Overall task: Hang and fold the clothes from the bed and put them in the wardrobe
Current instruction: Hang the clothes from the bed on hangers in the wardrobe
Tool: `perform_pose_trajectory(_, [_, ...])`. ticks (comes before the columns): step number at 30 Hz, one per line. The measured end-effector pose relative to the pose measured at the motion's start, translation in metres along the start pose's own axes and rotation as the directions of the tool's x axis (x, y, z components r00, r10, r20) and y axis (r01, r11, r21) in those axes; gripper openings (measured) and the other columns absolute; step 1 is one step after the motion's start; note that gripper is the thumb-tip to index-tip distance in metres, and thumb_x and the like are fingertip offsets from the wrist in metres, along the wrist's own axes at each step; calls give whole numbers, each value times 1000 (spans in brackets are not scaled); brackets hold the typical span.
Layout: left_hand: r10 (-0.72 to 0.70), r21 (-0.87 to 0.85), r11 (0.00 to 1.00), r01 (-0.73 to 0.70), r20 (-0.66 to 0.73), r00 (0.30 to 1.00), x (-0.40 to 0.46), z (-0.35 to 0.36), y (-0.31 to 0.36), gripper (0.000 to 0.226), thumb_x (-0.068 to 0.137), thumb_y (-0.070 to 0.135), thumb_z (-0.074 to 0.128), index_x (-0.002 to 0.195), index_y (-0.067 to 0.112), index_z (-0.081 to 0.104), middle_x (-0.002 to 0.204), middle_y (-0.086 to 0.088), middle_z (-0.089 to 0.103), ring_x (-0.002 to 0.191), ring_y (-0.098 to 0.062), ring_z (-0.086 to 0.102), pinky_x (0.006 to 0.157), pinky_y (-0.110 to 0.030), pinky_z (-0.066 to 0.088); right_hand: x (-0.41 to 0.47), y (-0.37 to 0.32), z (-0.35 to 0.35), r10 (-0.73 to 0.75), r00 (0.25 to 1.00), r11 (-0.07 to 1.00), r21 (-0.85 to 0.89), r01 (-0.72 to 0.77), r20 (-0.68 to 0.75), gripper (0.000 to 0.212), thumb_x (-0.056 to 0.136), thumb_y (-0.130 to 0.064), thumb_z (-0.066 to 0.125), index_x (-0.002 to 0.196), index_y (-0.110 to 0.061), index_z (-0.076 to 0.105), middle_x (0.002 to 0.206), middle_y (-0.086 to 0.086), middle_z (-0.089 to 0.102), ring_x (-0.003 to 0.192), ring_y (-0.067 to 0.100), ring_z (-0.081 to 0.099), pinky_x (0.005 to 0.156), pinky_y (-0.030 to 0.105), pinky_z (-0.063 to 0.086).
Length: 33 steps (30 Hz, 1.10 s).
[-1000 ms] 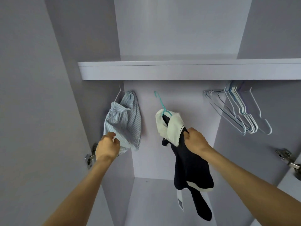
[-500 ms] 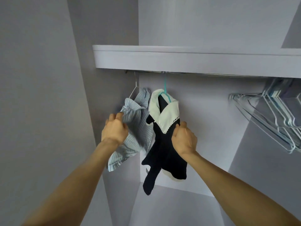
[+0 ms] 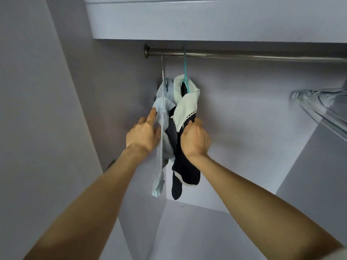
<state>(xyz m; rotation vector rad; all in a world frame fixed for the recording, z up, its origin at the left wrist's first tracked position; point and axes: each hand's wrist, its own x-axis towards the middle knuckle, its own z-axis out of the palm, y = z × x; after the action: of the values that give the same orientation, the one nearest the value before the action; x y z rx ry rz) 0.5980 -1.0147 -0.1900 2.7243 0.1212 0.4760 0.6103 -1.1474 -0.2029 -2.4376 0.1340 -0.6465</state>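
Inside the wardrobe a metal rail [image 3: 244, 56] runs under the shelf. A navy garment with a white collar [image 3: 185, 160] hangs from it on a teal hanger [image 3: 185, 68]. Just left of it a pale blue striped garment [image 3: 162, 117] hangs on a white wire hanger [image 3: 162, 69]. My right hand [image 3: 194, 140] grips the navy garment below the collar. My left hand [image 3: 143, 135] touches the left side of the striped garment with its fingers stretched out, the index finger pointing up. The two garments press against each other.
Several empty wire hangers [image 3: 317, 104] hang at the right end of the rail. The wardrobe's left wall [image 3: 90, 91] is close to the striped garment. A shelf [image 3: 206, 21] sits just above the rail. The wardrobe floor [image 3: 197, 231] lies below.
The navy garment's teal hanger went up onto the rail and slid left against the striped garment. My left hand opened from gripping the striped cloth to touching it. The view tilted upward.
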Motion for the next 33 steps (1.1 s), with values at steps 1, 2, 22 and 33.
perform_pose_trajectory(1, [5,-49,999,-5,-8,1000,-1,2,5,59,99,39,37,151,28,12,136,-13,44,115,-39,51,89,-45,42,-3,0,2,4,1000,1000,6,-4,22,31,102,-22,26,117,0,42,102,16,67,95,38,62,66,34,33])
perform_pose_trajectory(2, [6,-100,995,-9,-30,1000,-2,3,10,58,98,42,38,150,28,15,135,-12,47,114,-38,52,88,-45,43,-7,0,3,4,999,1000,16,-5,47,32,102,-22,27,119,1,41,103,16,67,95,38,62,66,34,33])
perform_pose_trajectory(22, [-56,-208,976,67,59,997,-135,-41,-15,44,93,17,53,136,17,48,142,-8,40,128,-31,43,105,-35,35,-108,20,-77,-356,824,923,302,238,441,40,95,-14,47,135,-11,47,135,5,45,117,23,52,98,33,41])
perform_pose_trajectory(33, [-587,-244,779,578,39,808,-369,-77,-65,39,96,26,51,134,16,50,135,-8,51,121,-26,51,98,-28,38,-237,31,-82,-447,213,881,387,273,869,28,98,-15,37,115,-14,59,98,-4,64,99,16,60,80,22,43])
